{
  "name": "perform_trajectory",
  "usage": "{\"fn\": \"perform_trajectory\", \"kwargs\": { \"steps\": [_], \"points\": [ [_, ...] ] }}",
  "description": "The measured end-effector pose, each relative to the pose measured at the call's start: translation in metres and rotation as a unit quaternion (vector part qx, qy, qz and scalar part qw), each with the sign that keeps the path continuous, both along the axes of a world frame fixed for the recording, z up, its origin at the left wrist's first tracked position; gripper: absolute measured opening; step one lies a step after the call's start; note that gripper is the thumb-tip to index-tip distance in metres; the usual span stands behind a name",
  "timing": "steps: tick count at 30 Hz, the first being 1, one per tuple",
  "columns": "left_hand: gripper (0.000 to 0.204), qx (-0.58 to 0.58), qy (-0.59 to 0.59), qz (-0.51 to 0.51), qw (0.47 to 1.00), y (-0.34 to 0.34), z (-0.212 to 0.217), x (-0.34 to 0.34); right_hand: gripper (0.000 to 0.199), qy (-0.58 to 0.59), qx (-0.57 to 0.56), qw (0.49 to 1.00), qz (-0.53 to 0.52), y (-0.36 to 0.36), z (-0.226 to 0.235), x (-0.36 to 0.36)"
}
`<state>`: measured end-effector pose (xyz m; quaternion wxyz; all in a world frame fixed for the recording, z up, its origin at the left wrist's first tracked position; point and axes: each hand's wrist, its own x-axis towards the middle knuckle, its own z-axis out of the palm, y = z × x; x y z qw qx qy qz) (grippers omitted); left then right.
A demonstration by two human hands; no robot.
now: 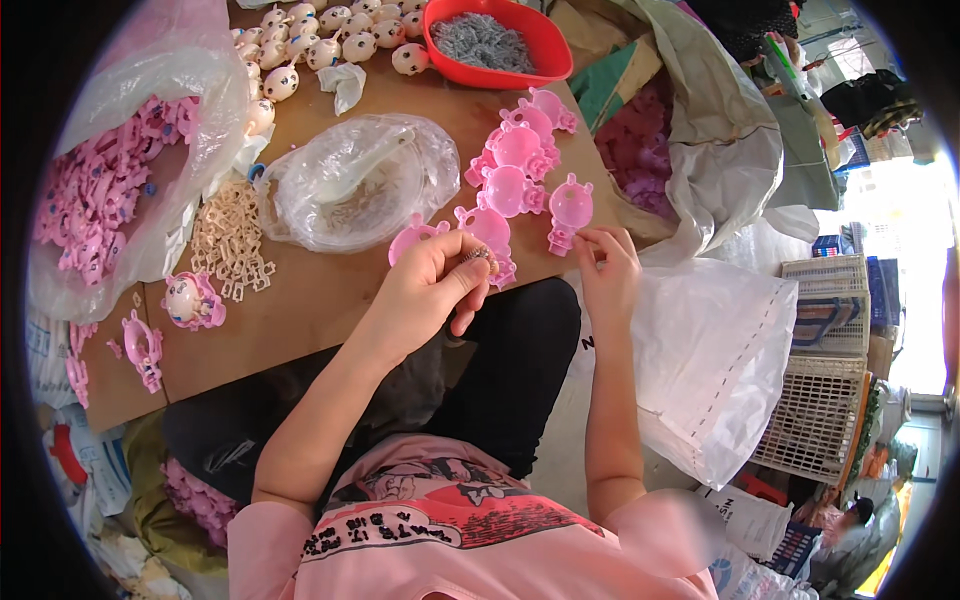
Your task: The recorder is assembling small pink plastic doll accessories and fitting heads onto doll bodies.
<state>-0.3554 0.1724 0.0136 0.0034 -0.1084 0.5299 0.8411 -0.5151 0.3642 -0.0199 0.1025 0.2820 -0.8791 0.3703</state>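
Close over the table's front edge, my left hand (432,290) is closed, pinching small metal springs (482,256) between thumb and fingers. My right hand (608,268) has its fingers bent together at the lower end of a pink plastic shell part (571,208) with two small ears, at the table's right edge. Several similar pink round shells (517,148) lie overlapping in a row beside it. Another pink shell (412,238) is partly hidden behind my left hand.
A red bowl (550,62) of grey springs stands at the back. Cream animal-head pieces (358,46) lie far left. A clear bag (360,180), beige links (228,232) and a bag of pink parts (110,200) sit left. Sacks (720,140) hang right.
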Motion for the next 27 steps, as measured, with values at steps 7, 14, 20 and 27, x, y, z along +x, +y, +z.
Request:
{"fn": "perform_trajectory", "kwargs": {
  "steps": [7,14,20,27],
  "points": [
    [0.012,-0.004,-0.001,0.007,1.0,0.0,-0.002,0.003,0.016,-0.006,0.041,0.999,-0.004,-0.002,-0.007,-0.005],
    [0.012,-0.001,0.003,-0.01,1.0,0.002,-0.002,0.002,0.014,0.047,0.059,0.997,0.002,-0.008,-0.006,-0.004],
    [0.012,0.0,0.005,-0.009,1.0,0.001,-0.003,0.004,0.014,0.048,0.088,0.995,0.023,-0.011,-0.009,-0.007],
    [0.012,0.026,0.002,-0.014,1.0,0.001,0.002,0.003,0.018,0.004,0.037,0.999,0.038,-0.005,-0.006,-0.009]
  ]
}}
